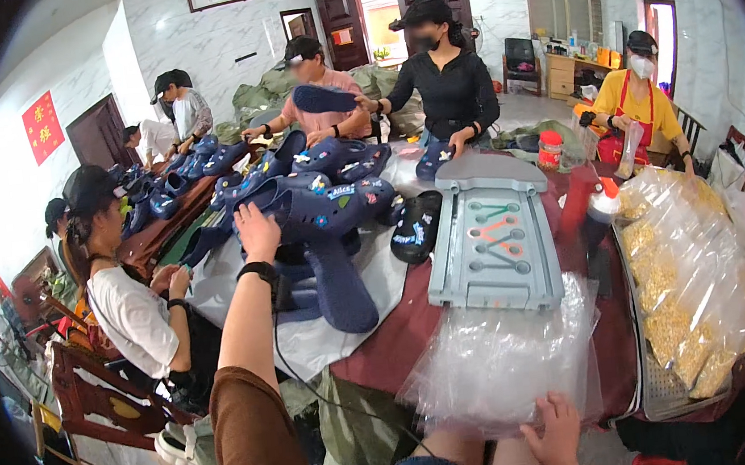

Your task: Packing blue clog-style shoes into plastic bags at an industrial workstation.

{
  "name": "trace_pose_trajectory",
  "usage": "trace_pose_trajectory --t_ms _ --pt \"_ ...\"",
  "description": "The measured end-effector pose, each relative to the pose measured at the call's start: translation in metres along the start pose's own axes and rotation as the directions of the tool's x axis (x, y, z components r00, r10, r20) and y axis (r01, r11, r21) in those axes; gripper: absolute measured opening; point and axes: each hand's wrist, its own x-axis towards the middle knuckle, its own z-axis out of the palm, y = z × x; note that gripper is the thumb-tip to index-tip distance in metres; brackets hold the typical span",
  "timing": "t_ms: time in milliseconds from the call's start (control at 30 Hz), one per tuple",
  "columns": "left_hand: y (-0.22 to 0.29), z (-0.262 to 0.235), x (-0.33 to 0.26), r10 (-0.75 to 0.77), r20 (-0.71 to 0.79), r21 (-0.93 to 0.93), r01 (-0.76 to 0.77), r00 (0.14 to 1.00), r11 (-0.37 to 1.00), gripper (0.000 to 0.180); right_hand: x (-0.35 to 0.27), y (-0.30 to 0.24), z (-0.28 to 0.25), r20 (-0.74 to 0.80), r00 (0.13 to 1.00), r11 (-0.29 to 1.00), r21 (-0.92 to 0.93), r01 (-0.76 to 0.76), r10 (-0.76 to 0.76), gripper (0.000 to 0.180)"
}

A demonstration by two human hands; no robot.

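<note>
My left hand point(258, 233) reaches into the pile of navy clogs, its fingers curled over the heel edge of a navy clog point(325, 208) decorated with small colourful charms. Below it a dark blue insole point(342, 289) lies on white sheeting. My right hand point(557, 437) is low near my lap with its fingers apart, at the near edge of a stack of clear plastic bags point(493, 364). Beyond the bags stands a grey plastic folding stool point(494, 234) with orange and green cut-out shapes. A black clog point(417, 228) leans close to its left side.
On the right, a metal tray point(667, 406) holds bags of yellow pieces point(683, 292). A dark bottle point(601, 206) and a red-lidded jar point(549, 151) stand beyond the stool. Several co-workers sit or stand around the table; one in black point(440, 91) lifts an insole.
</note>
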Motion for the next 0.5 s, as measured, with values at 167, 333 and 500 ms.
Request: trace_pose_trajectory --t_ms 167,333,500 --pt "0.003 0.032 0.037 0.007 0.229 0.04 -0.017 0.973 0.999 0.075 0.006 0.0 -0.002 -0.015 1.0 1.0 -0.02 0.018 -0.018 0.056" --pt "0.002 0.044 0.046 0.054 0.328 -0.093 -0.025 0.943 0.995 0.057 0.009 -0.003 -0.004 0.024 1.0 0.997 -0.077 -0.011 0.013 0.056" --pt "0.034 0.018 0.036 0.12 0.48 0.189 -0.236 0.869 0.953 0.033 0.006 -0.001 -0.001 -0.032 0.999 0.998 -0.064 -0.012 0.01 0.056"
